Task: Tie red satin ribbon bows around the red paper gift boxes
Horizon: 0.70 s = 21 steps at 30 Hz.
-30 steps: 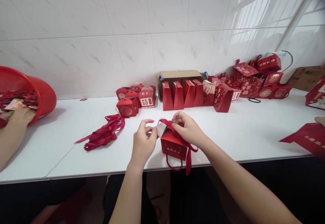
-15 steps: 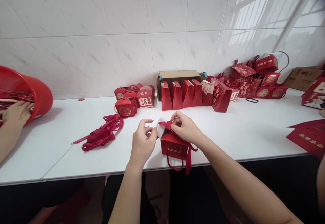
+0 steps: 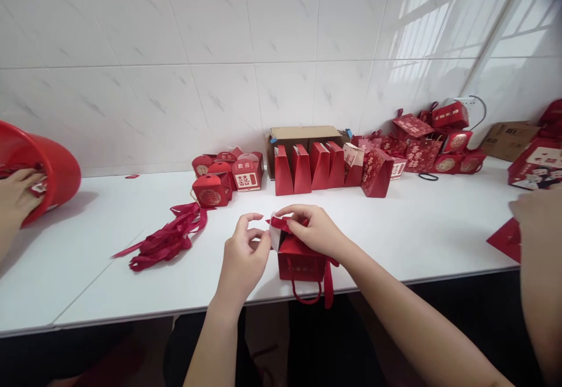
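A small red gift box (image 3: 301, 264) with gold lettering and a twisted cord handle (image 3: 307, 301) lies at the table's front edge. Its white-lined flap (image 3: 275, 238) stands raised at the left end. My left hand (image 3: 246, 252) is closed at that flap, thumb and a curled finger at its edge, index finger bent free above. Pinched in my right hand (image 3: 317, 230), over the box top, is a red ribbon (image 3: 281, 223). The ribbon's loose tail (image 3: 328, 287) hangs past the table edge. A heap of dark red ribbons (image 3: 169, 240) lies to the left.
Along the wall stand several red boxes (image 3: 211, 191), a cardboard box (image 3: 302, 135) behind tapered red boxes (image 3: 302, 170), and a pile of finished-looking boxes (image 3: 424, 147). At far left, another person's hand (image 3: 20, 197) reaches into a red bucket (image 3: 57, 167). Another person's arm (image 3: 542, 270) is at right.
My right hand has shifted left across the box top with the ribbon, its fingers reaching toward the white flap. The arm at right has moved further into view. The whole view has shifted slightly.
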{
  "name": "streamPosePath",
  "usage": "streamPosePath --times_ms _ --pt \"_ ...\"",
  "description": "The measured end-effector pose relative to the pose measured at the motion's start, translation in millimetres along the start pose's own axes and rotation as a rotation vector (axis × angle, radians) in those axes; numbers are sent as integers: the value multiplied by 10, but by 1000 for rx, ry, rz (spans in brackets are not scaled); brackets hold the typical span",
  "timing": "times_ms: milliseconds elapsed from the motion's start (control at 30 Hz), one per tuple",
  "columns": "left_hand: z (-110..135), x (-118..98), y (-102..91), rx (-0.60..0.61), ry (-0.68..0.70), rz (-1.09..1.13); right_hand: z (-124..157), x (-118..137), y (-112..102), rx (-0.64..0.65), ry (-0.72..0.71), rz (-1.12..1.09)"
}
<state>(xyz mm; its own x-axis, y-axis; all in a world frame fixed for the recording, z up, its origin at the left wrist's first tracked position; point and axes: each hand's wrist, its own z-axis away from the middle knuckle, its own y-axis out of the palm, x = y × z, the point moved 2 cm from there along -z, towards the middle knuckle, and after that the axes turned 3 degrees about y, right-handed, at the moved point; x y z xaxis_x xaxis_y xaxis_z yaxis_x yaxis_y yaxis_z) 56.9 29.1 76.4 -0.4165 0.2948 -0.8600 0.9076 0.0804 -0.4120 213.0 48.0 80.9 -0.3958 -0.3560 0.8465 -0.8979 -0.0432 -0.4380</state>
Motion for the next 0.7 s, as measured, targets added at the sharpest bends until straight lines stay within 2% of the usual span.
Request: streamPosePath --times_ms 233,433,600,700 --pt "-11 10 19 -21 20 -15 25 -27 11 -52 -60 13" --pt "10 6 32 -11 29 -10 38 -42 33 -16 -62 160" --pt "28 0 30 7 33 -38 22 -15 29 5 -109 143" --pt "12 11 37 21 16 19 20 -5 13 -6 -117 145"
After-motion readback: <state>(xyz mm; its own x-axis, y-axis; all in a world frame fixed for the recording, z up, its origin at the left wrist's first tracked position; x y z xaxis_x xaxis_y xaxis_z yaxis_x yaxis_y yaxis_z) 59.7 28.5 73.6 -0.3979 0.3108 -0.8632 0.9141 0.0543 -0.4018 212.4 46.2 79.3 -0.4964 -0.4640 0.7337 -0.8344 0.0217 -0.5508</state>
